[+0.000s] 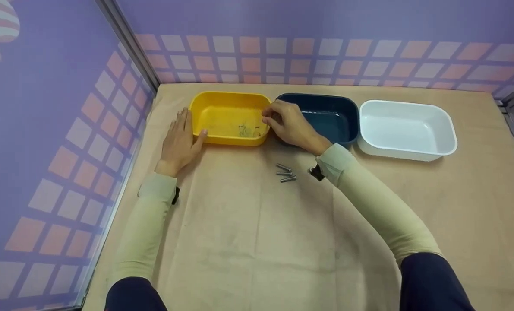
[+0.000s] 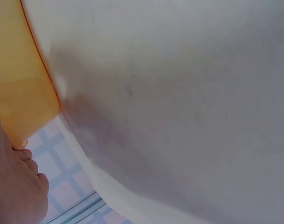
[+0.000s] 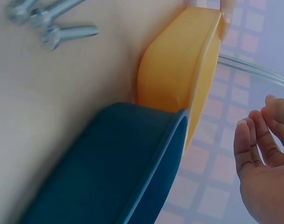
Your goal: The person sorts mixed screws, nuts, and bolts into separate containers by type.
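My left hand [image 1: 178, 140] lies against the left end of the yellow bin [image 1: 228, 141], its fingers straight along the outside and the thumb at the front rim. Over the bin's right end hovers my right hand [image 1: 292, 125], with thumb and fingertips bent close together. I cannot tell whether anything is between those fingertips. Several small metal pieces [image 1: 246, 130] lie inside the yellow bin, toward its right front corner. Three silver bolts [image 1: 286, 173] rest on the cloth in front of the bins; their round heads show in the right wrist view.
To the right of the yellow bin stands a dark blue bin [image 1: 326, 119], partly behind my right hand. A white bin [image 1: 408, 149] is beside it. Purple checkered panels [image 1: 300, 47] rise behind and at the left. A beige cloth [image 1: 257, 242] covers the table.
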Available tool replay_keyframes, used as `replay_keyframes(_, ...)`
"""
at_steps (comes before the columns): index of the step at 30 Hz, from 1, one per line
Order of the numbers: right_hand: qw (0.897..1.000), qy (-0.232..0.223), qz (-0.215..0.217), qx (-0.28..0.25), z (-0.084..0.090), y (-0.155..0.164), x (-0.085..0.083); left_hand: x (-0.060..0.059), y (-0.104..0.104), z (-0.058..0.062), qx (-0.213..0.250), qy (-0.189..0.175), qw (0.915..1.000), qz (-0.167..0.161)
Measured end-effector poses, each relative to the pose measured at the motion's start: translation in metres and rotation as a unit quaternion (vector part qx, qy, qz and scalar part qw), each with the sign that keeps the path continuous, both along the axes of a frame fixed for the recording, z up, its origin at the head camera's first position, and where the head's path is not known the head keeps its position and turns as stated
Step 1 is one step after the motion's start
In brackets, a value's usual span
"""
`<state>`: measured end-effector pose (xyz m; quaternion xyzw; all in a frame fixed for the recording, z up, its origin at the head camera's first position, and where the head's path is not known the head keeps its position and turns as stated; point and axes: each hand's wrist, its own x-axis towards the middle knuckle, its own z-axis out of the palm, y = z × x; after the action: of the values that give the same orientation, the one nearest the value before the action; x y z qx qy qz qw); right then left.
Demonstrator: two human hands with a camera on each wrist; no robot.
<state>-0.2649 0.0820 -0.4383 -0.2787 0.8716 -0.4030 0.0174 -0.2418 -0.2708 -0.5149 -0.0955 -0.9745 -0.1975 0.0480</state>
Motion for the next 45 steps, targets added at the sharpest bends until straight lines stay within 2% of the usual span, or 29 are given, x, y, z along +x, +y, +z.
replay_keyframes(9,1.000,0.019,0.007,0.003,-0.006,0.026,0.013,-0.003,0.010,0.005,-0.031,0.006,0.9994,-0.013)
replay_keyframes(23,0.999,0.031,0.037,-0.011,-0.031,0.058,0.043,-0.007,0.059,0.018,-0.042,0.006,0.9963,-0.075)
replay_keyframes(32,0.999,-0.009,0.037,-0.006,-0.048,0.072,0.058,-0.009,0.085,0.016,-0.030,0.007,0.9936,-0.109)
replay_keyframes(35,0.999,-0.006,0.042,-0.010,-0.053,0.074,0.061,-0.011,0.095,0.016,-0.028,0.005,0.9932,-0.113)
replay_keyframes(45,0.998,0.010,0.045,-0.030,-0.065,0.076,0.072,-0.015,0.131,0.015,-0.036,0.031,0.9900,-0.133)
